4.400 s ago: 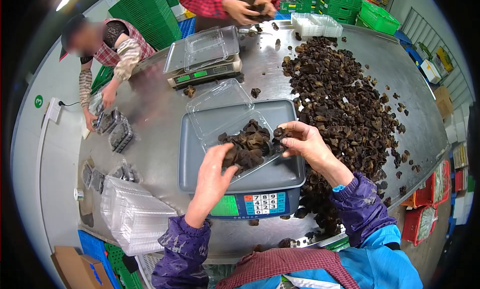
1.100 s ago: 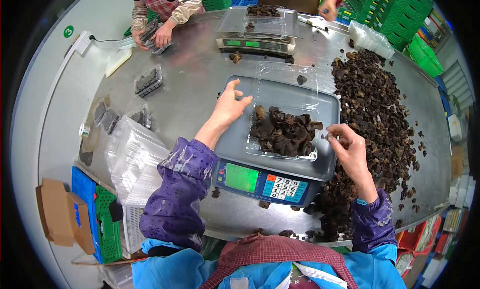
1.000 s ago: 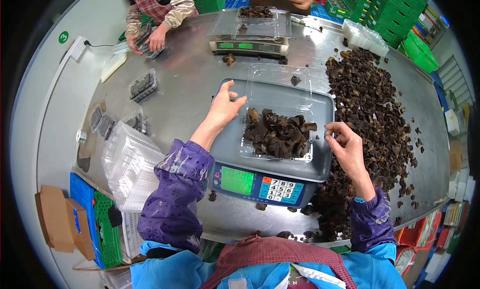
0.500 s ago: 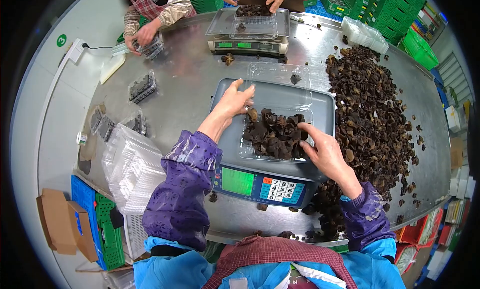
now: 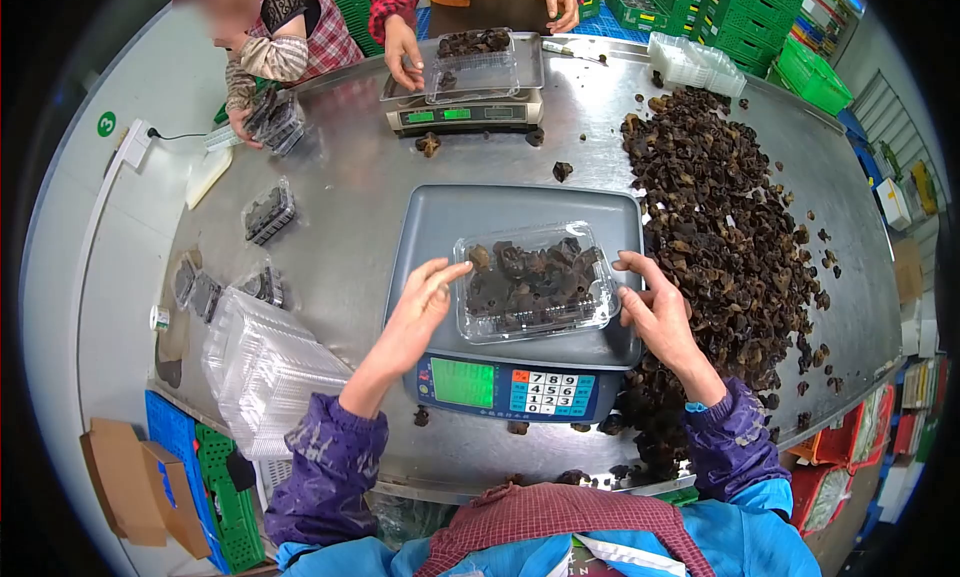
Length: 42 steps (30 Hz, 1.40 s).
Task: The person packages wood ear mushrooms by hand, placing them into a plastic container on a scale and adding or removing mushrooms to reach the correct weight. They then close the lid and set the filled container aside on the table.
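Observation:
A clear plastic clamshell box [image 5: 540,324] of dark wood ear mushrooms [image 5: 535,277] sits on the grey weighing pan [image 5: 610,217], its transparent lid over the contents. Beside its left edge is my left hand [image 5: 420,312], open, with the index fingertip right at the rim. At the right edge, my right hand [image 5: 660,312] has thumb and index finger apart, the thumb against the corner. The scale's green display [image 5: 462,383] and number keypad [image 5: 548,392] face me.
A large pile of wood ears [image 5: 720,217] spreads along the right. Stacked clear boxes [image 5: 265,367] lie at left, near several filled packs [image 5: 268,214]. Across the table stands another scale [image 5: 465,115]; one person's hand [image 5: 403,57] is beside it, and another person handles a pack [image 5: 277,122].
The lid has come down over the mushrooms from the far side. My left hand moved nearer to me, to the box's left edge; my right hand withdrew from the mushrooms to its right edge.

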Available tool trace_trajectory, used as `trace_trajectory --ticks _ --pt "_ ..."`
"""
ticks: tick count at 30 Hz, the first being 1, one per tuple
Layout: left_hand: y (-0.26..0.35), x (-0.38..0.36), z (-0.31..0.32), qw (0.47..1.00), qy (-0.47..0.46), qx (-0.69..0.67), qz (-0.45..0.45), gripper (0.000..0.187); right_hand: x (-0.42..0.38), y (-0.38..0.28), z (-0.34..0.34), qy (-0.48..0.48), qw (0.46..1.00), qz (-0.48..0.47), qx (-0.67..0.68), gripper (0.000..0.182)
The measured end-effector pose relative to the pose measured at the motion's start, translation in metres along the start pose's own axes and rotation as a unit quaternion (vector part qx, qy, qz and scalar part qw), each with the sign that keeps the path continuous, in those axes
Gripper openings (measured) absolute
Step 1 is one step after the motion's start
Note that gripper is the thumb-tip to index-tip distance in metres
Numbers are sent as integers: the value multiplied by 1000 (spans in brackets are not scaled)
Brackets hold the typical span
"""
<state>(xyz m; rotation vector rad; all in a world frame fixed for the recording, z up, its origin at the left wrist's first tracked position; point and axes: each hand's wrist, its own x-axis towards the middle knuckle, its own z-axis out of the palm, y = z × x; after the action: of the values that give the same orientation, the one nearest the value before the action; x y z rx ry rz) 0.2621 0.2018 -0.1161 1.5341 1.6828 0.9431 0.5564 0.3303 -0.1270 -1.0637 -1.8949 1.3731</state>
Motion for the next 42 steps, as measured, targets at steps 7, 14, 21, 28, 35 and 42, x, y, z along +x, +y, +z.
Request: trace_trajectory --ticks 7,14,21,28,35,42 --pt "-3 -15 14 998 -1 -55 -13 58 6 -6 9 -83 996 2 10 60" --pt "11 -21 25 998 20 5 -62 63 13 1 9 -66 984 64 150 53" --pt "16 -22 25 967 -1 -213 -143 63 -6 -7 9 -36 997 41 55 60" --pt "-3 -19 24 907 -40 -384 -172 67 -10 -18 6 -125 974 183 45 49" --pt "0 -16 40 930 23 -332 -154 55 0 -1 9 -88 977 157 113 25" --pt "-3 -29 -6 836 190 -510 -69 61 -1 -64 48 -92 975 37 201 75"
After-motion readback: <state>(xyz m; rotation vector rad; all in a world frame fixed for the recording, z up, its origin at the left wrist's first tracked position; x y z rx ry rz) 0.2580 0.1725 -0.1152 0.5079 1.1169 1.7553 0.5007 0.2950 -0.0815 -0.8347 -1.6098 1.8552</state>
